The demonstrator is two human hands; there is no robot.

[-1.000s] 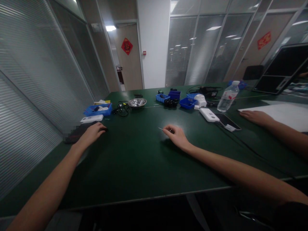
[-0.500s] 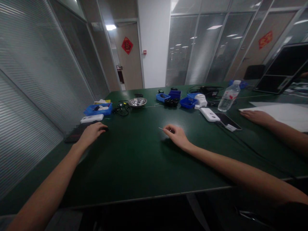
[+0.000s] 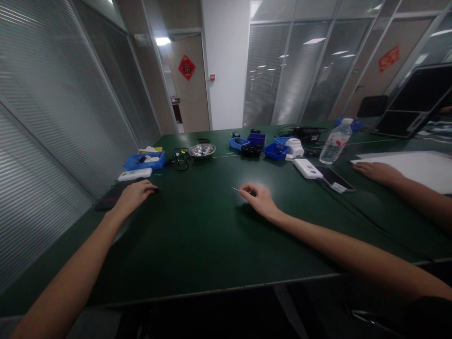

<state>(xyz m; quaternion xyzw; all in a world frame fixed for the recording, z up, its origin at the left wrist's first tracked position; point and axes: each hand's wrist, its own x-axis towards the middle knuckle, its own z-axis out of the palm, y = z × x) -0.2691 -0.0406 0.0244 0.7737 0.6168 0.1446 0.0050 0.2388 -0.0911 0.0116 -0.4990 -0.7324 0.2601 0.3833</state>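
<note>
My right hand (image 3: 259, 199) is closed in a pinch over the middle of the green table (image 3: 197, 245). From its fingertips a thin metal rod (image 3: 235, 189) points left; a small dark part shows inside the curled fingers. My left hand (image 3: 136, 195) lies at the table's left side, its fingers together around something small and dark at their tips, too hidden to name. Beneath and beside that hand is a dark flat object (image 3: 111, 194), with a white power bank (image 3: 135, 174) just behind it.
A blue tray (image 3: 129, 165), black cable (image 3: 180, 160), metal bowl (image 3: 202, 150) and blue bins (image 3: 275, 151) stand along the back. To the right are a bottle (image 3: 335, 143), white power bank (image 3: 306, 168), phone (image 3: 337, 179) and another person's hand (image 3: 379, 172) on white paper (image 3: 420, 165).
</note>
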